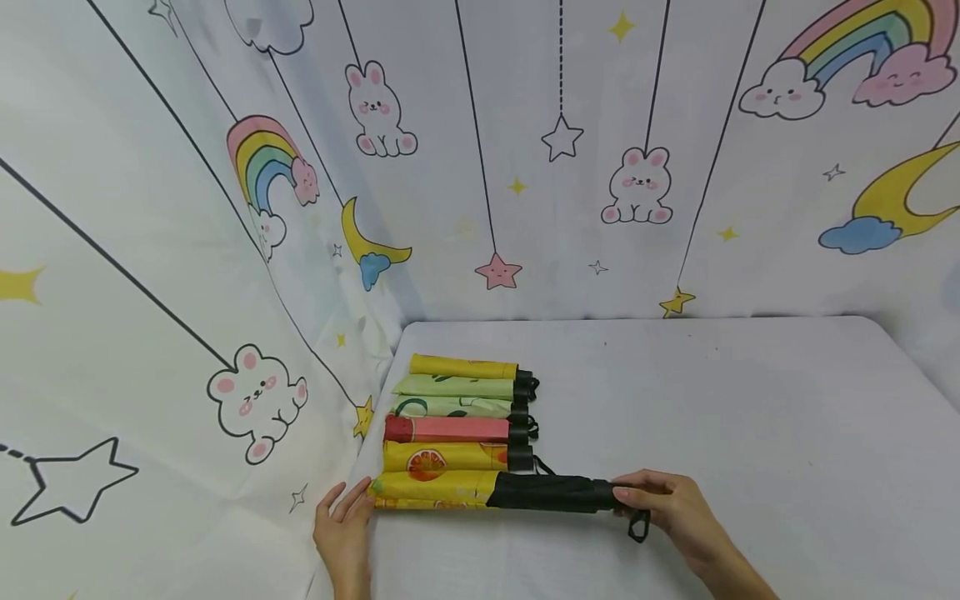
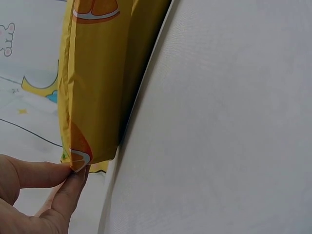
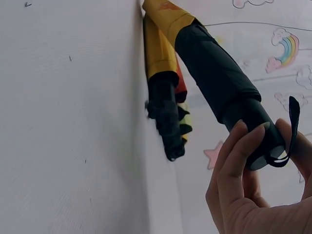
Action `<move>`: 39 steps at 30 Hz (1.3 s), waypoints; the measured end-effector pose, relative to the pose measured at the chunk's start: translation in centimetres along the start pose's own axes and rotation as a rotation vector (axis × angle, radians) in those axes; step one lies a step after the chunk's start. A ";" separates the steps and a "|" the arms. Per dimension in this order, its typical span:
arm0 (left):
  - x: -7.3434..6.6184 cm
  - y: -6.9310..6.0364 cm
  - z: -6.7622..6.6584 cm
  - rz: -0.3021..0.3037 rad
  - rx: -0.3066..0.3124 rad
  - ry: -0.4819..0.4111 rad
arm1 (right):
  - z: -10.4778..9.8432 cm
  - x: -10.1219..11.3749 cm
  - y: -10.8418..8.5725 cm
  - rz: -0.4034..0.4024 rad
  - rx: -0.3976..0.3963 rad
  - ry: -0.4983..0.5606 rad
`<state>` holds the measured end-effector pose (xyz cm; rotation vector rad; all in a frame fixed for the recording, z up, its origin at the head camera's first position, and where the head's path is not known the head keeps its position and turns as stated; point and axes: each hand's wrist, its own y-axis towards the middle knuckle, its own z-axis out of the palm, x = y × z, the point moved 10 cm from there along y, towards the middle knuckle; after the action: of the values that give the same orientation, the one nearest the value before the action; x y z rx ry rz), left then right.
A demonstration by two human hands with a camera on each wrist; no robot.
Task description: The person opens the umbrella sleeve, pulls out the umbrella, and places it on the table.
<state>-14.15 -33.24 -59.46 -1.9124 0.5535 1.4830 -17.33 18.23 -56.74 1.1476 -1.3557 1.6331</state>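
Note:
A folded black umbrella lies level in front of me, its left half inside a yellow fruit-print sleeve. At the sleeve's far-left end my left hand pinches a corner between thumb and finger, plainest in the left wrist view. My right hand holds the black handle at the other end, fingers and thumb around it. A wrist strap dangles from that handle. In the right wrist view the umbrella is raised off the table and apart from the others.
Several sleeved umbrellas lie in a row behind it: a yellow one with an orange slice, a red one, two green ones, and a yellow one farthest back. The white table meets a cartoon-print curtain behind and at left.

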 end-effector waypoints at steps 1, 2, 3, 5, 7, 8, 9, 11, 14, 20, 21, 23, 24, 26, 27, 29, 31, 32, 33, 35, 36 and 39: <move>0.1 0.0 0.0 -0.002 0.000 0.006 | -0.2 -0.1 -0.1 0.004 -0.002 0.000; 0.0 0.0 0.0 -0.001 0.000 0.005 | -0.3 -0.1 -0.2 0.007 -0.004 0.000; 0.0 0.0 0.0 0.001 0.000 0.005 | -0.5 -0.2 -0.3 0.011 -0.006 -0.001; 0.0 -0.1 0.0 0.008 -0.001 0.000 | -0.8 -0.3 -0.5 0.014 -0.009 -0.001; -0.1 -0.1 0.0 0.015 -0.003 -0.002 | -1.0 -0.3 -0.7 0.014 -0.005 -0.005; -0.2 -0.1 0.0 0.019 -0.004 -0.007 | -1.1 -0.4 -0.7 0.013 -0.004 -0.006; -0.2 -0.1 -0.1 0.020 -0.004 -0.006 | -1.3 -0.4 -0.8 0.013 -0.003 -0.005; -0.2 -0.1 -0.1 0.021 -0.004 -0.007 | -1.5 -0.4 -1.0 0.015 0.001 -0.002; -0.2 -0.2 -0.1 0.021 -0.004 -0.013 | -1.9 -0.5 -1.1 0.016 0.000 0.002; -0.2 -0.2 -0.1 0.019 -0.010 0.009 | -2.8 -0.6 -1.4 0.017 -0.005 -0.005; -0.2 -0.1 -0.1 0.017 -0.012 0.016 | -3.0 -0.6 -1.5 0.019 -0.005 -0.003; -0.2 -0.1 -0.1 0.013 -0.014 0.025 | -3.3 -0.7 -1.6 0.021 -0.007 0.000; -0.2 -0.1 -0.1 0.012 -0.015 0.025 | -3.5 -0.7 -1.6 0.023 -0.008 0.001; -0.2 -0.1 -0.1 0.012 -0.014 0.023 | -3.9 -0.8 -1.7 0.022 -0.011 0.000; -0.3 -0.1 -0.1 0.012 -0.013 0.020 | -4.1 -0.7 -1.8 0.019 -0.010 -0.003; -0.3 -0.1 -0.1 0.012 -0.016 0.017 | -4.5 -0.7 -2.0 0.015 -0.008 -0.014; -0.3 -0.1 -0.1 0.011 -0.017 0.018 | -4.8 -0.8 -2.2 0.015 -0.006 -0.025; -0.3 -0.1 -0.1 0.009 -0.018 0.019 | -5.0 -0.8 -2.3 0.015 -0.006 -0.030; -0.3 -0.1 -0.1 0.007 -0.019 0.020 | -5.2 -0.8 -2.4 0.014 -0.007 -0.033; -0.3 -0.1 -0.1 0.004 -0.019 0.026 | -5.5 -1.0 -2.5 0.027 -0.015 -0.038; -0.3 -0.1 -0.1 -0.001 -0.017 0.027 | -5.7 -1.1 -2.5 0.034 -0.015 -0.040; -0.2 0.0 -0.1 -0.010 -0.019 0.029 | -6.3 -1.5 -2.7 0.055 -0.024 -0.035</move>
<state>-14.09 -33.31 -59.26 -1.9512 0.5437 1.4616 -15.53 24.93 -57.58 1.1393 -1.4368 1.6382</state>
